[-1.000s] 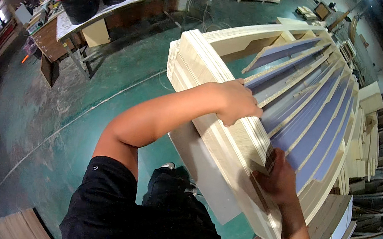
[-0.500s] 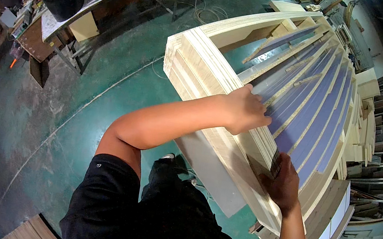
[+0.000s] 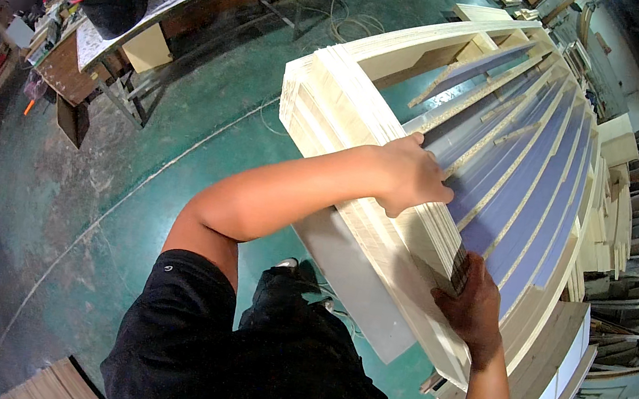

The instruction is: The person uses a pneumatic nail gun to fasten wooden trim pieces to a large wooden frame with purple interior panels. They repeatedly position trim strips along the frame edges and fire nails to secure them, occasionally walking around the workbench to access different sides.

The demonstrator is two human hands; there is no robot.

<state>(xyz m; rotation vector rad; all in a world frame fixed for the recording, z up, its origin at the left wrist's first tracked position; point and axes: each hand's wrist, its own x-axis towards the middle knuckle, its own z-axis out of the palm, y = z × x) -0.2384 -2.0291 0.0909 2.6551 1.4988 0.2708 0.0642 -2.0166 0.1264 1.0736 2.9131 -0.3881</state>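
A bundle of thin pale wooden boards (image 3: 445,237) lies along the near edge of a large pile of light wooden pieces. My left hand (image 3: 412,178) reaches across it with bent fingers over the far edge. Lower right, my right hand (image 3: 474,311) is curled round the boards' near end, thumb on the side towards me. Both hands are closed, with some fingertips hidden. Beyond the bundle, several purple-blue panels (image 3: 537,189) with speckled chipboard edges stand side by side within pale wooden side pieces (image 3: 415,40).
Under the pile, a grey sheet (image 3: 370,305) juts out over the green floor (image 3: 174,187). Black buckets (image 3: 110,3) with red rims stand on a bench (image 3: 108,47) at upper left. Loose cable (image 3: 356,27) lies behind the pile. Wood offcuts crowd the right side.
The scene has shifted slightly right in the picture. Both hands keep nearly the same places on the boards; the left fingers have shifted a little.
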